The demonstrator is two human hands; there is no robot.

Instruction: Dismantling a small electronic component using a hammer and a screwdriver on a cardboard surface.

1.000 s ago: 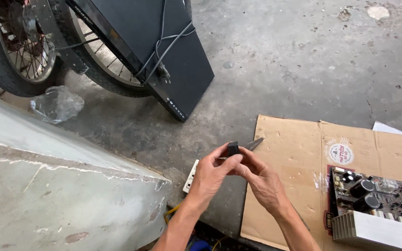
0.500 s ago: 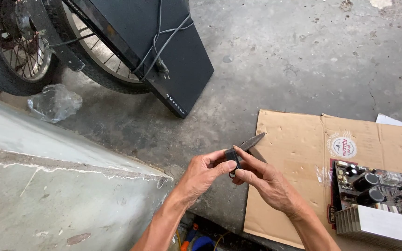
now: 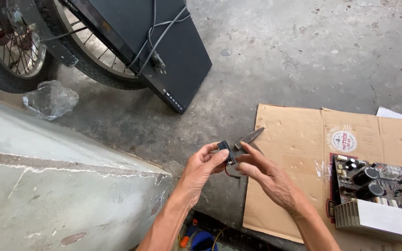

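My left hand (image 3: 202, 168) pinches a small black part (image 3: 226, 152) with a thin red wire hanging from it. My right hand (image 3: 268, 174) meets it from the right and grips dark pointed scissors (image 3: 249, 138), whose blades stick up and to the right. Both hands hover over the concrete floor (image 3: 294, 56), just left of a flat cardboard sheet (image 3: 298, 153). On the cardboard at the right lies a circuit board (image 3: 378, 183) with black capacitors and a ribbed metal heatsink (image 3: 382, 223).
A black flat panel (image 3: 164, 51) with a cable leans against a spoked wheel (image 3: 10, 46) at the top left. A crumpled clear plastic bag (image 3: 50, 98) lies below the wheel. A grey concrete ledge (image 3: 47, 186) fills the lower left. Coloured tool handles (image 3: 196, 237) show beneath my arms.
The hands have stayed together on the small part and scissors, shifting only slightly; the view has moved a little.
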